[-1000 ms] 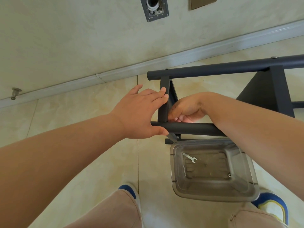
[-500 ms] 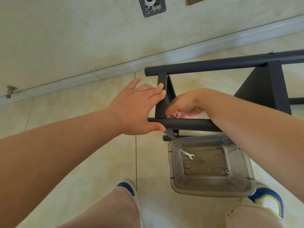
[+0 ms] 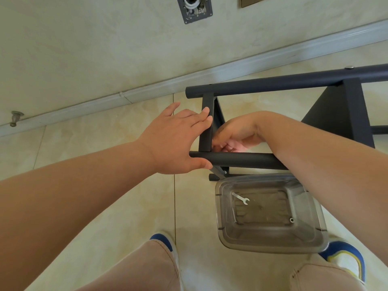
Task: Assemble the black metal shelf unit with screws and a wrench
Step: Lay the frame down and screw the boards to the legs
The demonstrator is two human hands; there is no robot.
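Left hand (image 3: 178, 141) flat, fingers straight against black shelf frame (image 3: 247, 159), right hand (image 3: 237, 133) curled behind crossbar, grip unclear, wrench (image 3: 241, 198) in clear tub (image 3: 273, 245)

The right hand (image 3: 236, 137) fingertips are hidden behind the black frame (image 3: 206, 124), so what they pinch I cannot tell.

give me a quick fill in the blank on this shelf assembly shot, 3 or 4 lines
1. The small silver wrench lies inside the clear plastic ____.
2. The left hand rests, fingers straight, against the black shelf frame, its ____ on the near tube.
3. The right hand reaches ____ the frame's upright bar.
4. Each shoe has a ____ toe.

Missing words: container; thumb; behind; blue
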